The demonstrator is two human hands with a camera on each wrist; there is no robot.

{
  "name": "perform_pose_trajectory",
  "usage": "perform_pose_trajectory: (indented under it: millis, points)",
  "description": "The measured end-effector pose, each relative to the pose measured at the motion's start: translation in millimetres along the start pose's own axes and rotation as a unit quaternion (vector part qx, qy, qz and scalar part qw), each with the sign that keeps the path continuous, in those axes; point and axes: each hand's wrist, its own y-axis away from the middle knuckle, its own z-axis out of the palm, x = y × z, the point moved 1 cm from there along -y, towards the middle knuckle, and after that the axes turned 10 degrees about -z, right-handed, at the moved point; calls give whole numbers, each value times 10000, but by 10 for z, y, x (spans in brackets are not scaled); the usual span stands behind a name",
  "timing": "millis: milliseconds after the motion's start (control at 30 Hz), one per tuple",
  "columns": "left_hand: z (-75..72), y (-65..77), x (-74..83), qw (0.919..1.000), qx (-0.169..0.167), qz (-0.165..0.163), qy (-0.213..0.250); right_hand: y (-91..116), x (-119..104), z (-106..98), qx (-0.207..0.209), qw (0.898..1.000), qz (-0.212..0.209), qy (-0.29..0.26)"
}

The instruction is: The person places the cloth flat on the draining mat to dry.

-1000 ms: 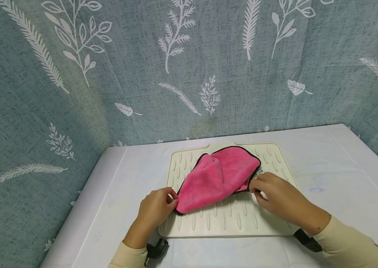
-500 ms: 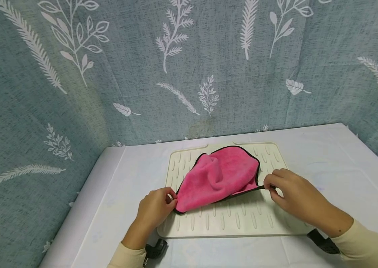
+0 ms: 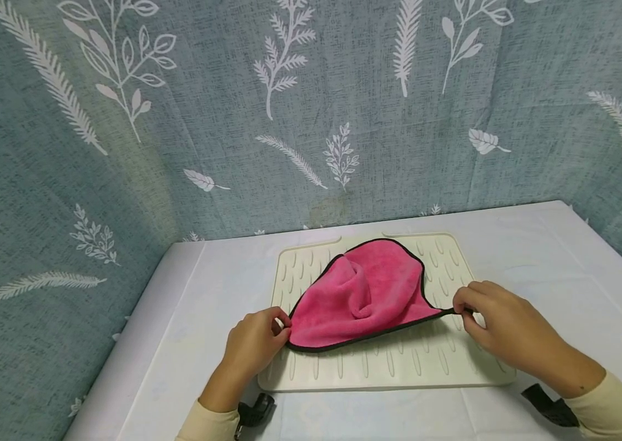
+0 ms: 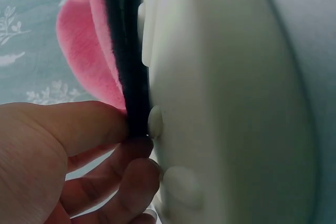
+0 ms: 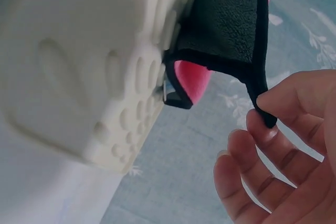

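**Pink cloth stretched between two hands over ribbed mat**

No brand, label or writing readable anywhere in these views.

Cloth [image 3: 363, 300]: plush pink microfibre, black bound hem, dark grey reverse visible from the right wrist view. It lies on a cream silicone mat [image 3: 388, 367] with raised oval ribs, which sits on the white-covered counter [image 3: 189, 318]. Behind: blue-grey fabric backdrop [image 3: 178, 122] printed with white leaves and fronds.

Left hand [image 3: 255, 343] — grip closed on the cloth's near-left corner, hem pinched between thumb and fingers [image 4: 94, 124]. Right hand [image 3: 500, 327] — thumb and forefinger pinch the near-right corner by the hem, remaining fingers [image 5: 247, 171] loosely spread.

Change since a second ago: the right hand has drawn its corner outward to the right, so the near hem now runs nearly taut between both hands; the left hand has held its place. The middle of the cloth is still bunched in a fold.
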Motion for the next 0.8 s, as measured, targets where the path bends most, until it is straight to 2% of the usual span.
perform_pose_trajectory:
  millis: [233, 467, 567, 800]
  points:
    - [7, 1, 1, 10000, -30, 22, 19, 77, 38, -11, -318, 9993, 201, -30]
    - [8, 20, 20, 10000, -37, -20, -9, 104, 63, 26, -1131, 9914, 390, -528]
    - [11, 21, 20, 10000, -32, -74, -27, 131, 63, 69, -1438, 9862, 335, -746]
    - [20, 15, 40, 9998, -43, -120, -173, 181, 42, 182, -1959, 9727, -117, -1241]
